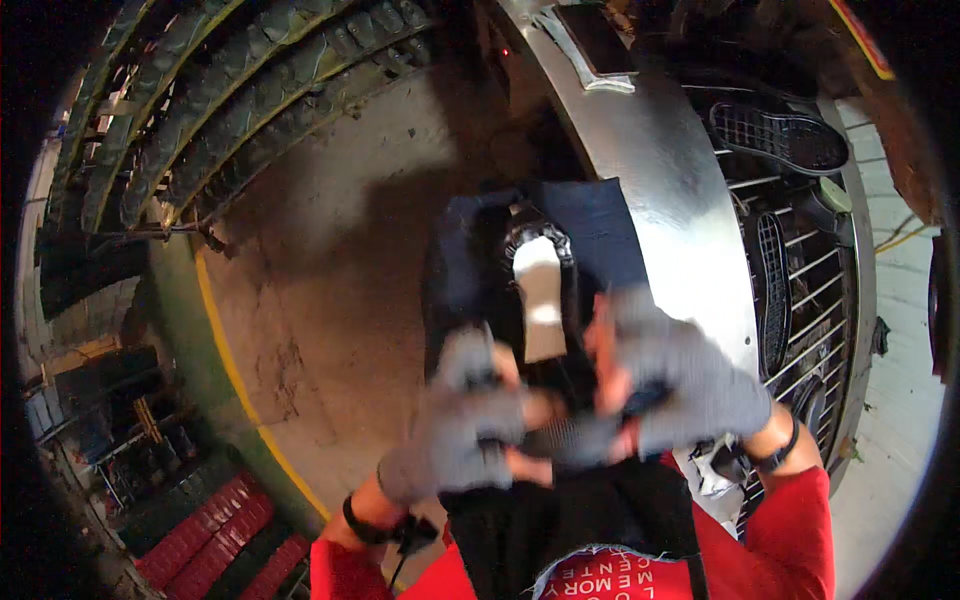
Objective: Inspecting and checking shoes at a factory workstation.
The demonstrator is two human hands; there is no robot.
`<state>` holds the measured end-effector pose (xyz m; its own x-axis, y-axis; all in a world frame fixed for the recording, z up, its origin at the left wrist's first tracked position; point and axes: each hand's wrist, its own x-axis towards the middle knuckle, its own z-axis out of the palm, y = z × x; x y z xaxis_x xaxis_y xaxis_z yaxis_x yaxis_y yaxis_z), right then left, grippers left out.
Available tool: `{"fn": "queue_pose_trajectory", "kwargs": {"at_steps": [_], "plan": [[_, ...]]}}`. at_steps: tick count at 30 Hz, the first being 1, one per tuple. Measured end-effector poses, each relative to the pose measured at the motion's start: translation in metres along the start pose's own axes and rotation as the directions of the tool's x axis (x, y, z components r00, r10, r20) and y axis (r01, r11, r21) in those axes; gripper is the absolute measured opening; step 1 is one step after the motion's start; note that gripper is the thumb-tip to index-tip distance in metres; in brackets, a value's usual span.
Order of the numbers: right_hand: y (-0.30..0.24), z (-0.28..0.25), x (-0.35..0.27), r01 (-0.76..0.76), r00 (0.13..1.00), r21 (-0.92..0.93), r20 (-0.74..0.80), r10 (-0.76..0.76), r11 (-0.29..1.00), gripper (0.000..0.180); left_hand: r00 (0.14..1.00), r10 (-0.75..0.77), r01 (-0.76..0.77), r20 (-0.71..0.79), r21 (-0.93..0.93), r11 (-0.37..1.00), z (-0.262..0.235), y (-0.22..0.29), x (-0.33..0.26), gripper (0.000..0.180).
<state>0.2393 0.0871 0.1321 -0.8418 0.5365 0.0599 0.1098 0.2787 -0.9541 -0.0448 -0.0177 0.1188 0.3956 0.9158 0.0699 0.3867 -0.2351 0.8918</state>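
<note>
step: shoe [540, 290] being gripped and worked | left hand [455, 430] – fingers clenched on shoe | right hand [680, 385] – fingers clenched on shoe | next: firm hold judged necessary

Shoe workshop: sole racks [250, 90]; metal machine bench [660, 170]; concrete floor [330, 300]

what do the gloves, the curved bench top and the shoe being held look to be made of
Gloves on the left hand and right hand: grey knit fabric, matte and fuzzy, fingertips bare. Curved bench top: sheet metal, going by its bright, brushed sheen. Shoe: dark upper, probably leather or synthetic; motion blur leaves it open. Shoe sole on the rack: likely rubber, with a grid tread.
</note>
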Motion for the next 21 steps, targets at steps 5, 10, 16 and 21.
{"fn": "queue_pose_trajectory", "kwargs": {"at_steps": [5,10,16,21], "plan": [[0.032,0.013,0.000,-0.101,0.994,0.218,0.071,0.088,0.971,0.056,0.994,-0.094,0.091,-0.050,-0.059,0.994,-0.001,-0.021,0.003,0.050],[0.051,0.028,0.029,-0.281,0.835,0.581,-0.244,0.492,0.764,0.055,0.882,-0.322,0.257,-0.344,-0.221,0.941,0.018,-0.040,0.061,0.060],[0.065,0.017,0.054,-0.330,0.815,0.523,-0.262,0.516,0.786,0.056,0.816,-0.493,0.394,-0.303,-0.334,0.857,0.012,-0.051,0.074,0.055],[0.088,0.005,0.064,-0.355,0.851,0.467,-0.197,0.486,0.810,0.062,0.846,-0.485,0.436,-0.222,-0.238,0.868,-0.013,-0.064,0.093,0.055]]}}
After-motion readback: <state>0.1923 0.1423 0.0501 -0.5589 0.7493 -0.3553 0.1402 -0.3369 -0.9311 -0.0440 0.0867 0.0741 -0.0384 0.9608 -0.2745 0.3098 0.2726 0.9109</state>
